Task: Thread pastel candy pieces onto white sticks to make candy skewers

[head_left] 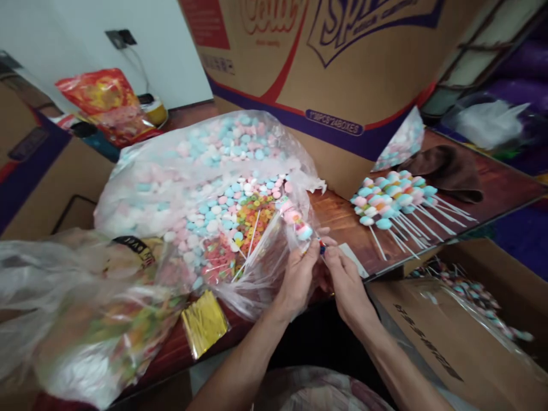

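Observation:
A candy skewer (294,218) with pink, white and blue pieces points up and left from my left hand (299,275), whose fingers are closed around its lower end. Clear film seems to surround the candy. My right hand (346,277) pinches close beside it, fingertips almost meeting the left ones. Between the fingertips is a small dark blue and red bit (322,246), too small to name. Just behind the hands lies a large clear bag (141,165) of pastel candies, with colourful gummy rings (257,214) and loose white sticks (252,242) at its opening.
Finished-looking candy skewers (391,197) are stacked at the table's right, near a brown cloth (449,168). A large carton (342,91) stands behind. Gold strips (205,324) lie at the front edge, beside a plastic bag (98,319). An open box (428,331) of wrapped candies sits lower right.

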